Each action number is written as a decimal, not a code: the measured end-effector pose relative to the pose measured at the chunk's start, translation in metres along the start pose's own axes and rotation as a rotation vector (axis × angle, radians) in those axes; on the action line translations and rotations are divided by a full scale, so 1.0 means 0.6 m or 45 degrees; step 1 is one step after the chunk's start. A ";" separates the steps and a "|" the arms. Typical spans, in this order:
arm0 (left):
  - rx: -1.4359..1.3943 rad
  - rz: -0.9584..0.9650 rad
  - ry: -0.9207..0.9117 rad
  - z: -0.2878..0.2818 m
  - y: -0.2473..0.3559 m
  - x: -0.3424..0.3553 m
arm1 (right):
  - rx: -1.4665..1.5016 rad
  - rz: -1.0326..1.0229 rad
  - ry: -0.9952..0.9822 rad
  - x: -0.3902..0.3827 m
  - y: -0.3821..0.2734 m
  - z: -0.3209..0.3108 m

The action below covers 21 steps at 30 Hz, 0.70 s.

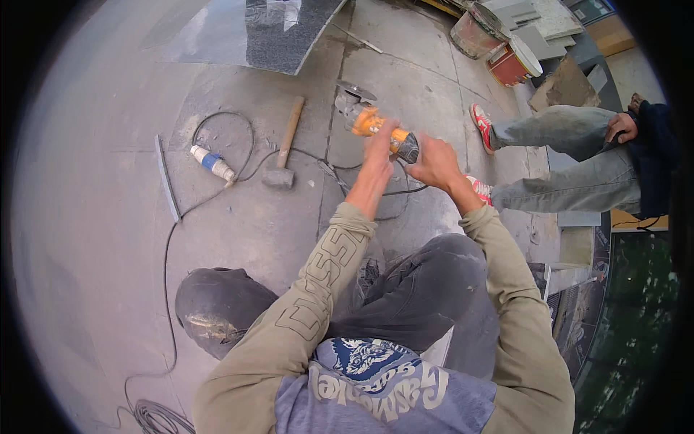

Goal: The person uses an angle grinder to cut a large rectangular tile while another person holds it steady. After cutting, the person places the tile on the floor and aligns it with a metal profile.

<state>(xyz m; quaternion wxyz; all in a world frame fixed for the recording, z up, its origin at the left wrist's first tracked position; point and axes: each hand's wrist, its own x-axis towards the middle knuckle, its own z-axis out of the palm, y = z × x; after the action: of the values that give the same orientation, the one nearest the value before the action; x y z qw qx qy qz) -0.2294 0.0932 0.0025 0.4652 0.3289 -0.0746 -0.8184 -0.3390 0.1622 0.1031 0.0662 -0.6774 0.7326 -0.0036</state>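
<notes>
Both my hands are on an orange angle grinder [367,121], held above the concrete floor in front of me. My left hand [378,150] wraps round the middle of its body. At the dark rear end, my right hand [438,165] grips the tool. The grinder's disc [356,90] points away from me, toward a dark grey slab [278,43] at the far side. Left of my hands lies a hammer [291,130] with a wooden handle and a grey block head. A black cable [405,192] runs on the floor beneath my hands.
A blue and white plug connector [212,163] and a thin metal strip [167,179] lie at left. Coiled cable [155,417] sits at lower left. A person [578,159] stands close on the right. Beyond are a grey bucket [477,32] and a red bucket [515,61].
</notes>
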 end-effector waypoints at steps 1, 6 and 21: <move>0.058 0.015 0.031 0.001 -0.022 -0.010 | 0.183 0.028 -0.017 -0.016 0.022 0.015; 0.330 0.089 -0.061 -0.102 -0.049 0.015 | 0.967 0.256 -0.086 -0.068 0.000 0.160; 1.019 -0.212 -0.144 -0.034 -0.093 -0.052 | 1.099 0.767 -0.115 -0.149 0.025 0.166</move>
<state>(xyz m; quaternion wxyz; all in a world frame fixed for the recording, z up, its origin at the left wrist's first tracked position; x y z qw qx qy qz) -0.2461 0.1532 -0.0226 0.2278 0.4434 -0.3856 -0.7764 -0.3374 0.2605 0.0111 0.3687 -0.3473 0.8231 -0.2568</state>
